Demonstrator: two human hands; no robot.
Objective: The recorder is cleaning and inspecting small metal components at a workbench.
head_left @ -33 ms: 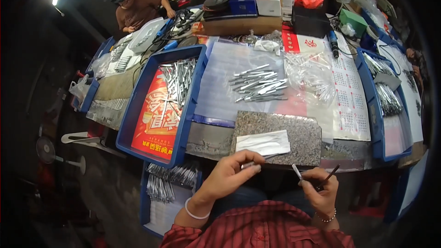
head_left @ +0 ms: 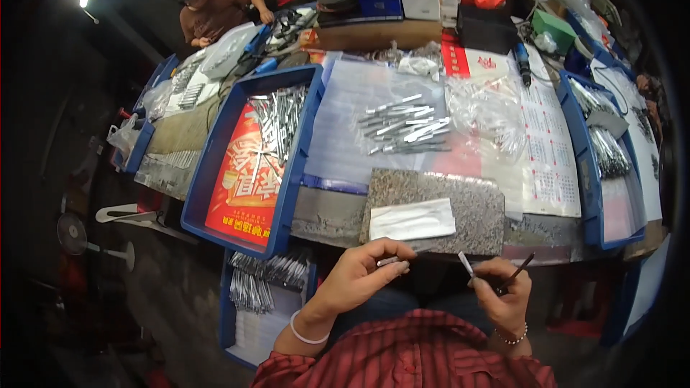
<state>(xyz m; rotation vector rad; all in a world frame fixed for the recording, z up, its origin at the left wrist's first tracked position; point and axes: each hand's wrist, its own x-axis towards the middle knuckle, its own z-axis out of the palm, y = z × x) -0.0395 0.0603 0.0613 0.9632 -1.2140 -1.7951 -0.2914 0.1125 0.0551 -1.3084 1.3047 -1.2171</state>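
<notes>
My left hand (head_left: 352,276) is closed, thumb against fingers, on a small slim metal piece (head_left: 389,263) at the front edge of the bench. To its right, my right hand (head_left: 501,298) pinches a narrow silvery strip (head_left: 466,264) with its pale end up. A thin dark stick (head_left: 524,269) also pokes out from that hand, tilted up to the right. Just beyond both hands lies a speckled stone slab (head_left: 474,208) with a folded white cloth or paper (head_left: 413,220) on it. Farther back, many slim metal strips (head_left: 406,126) are heaped on a plastic sheet.
A blue tray (head_left: 194,205) on the left holds metal strips over red printed paper; another blue bin (head_left: 228,316) sits below it. At right stands a blue tray (head_left: 591,208) with bundled pieces. Clear plastic bags (head_left: 489,118) lie mid-bench. A person (head_left: 219,14) sits at far left.
The thin dark piece by my left fingertips has shifted slightly off the slab's edge. Otherwise both hands keep nearly the same place and grip.
</notes>
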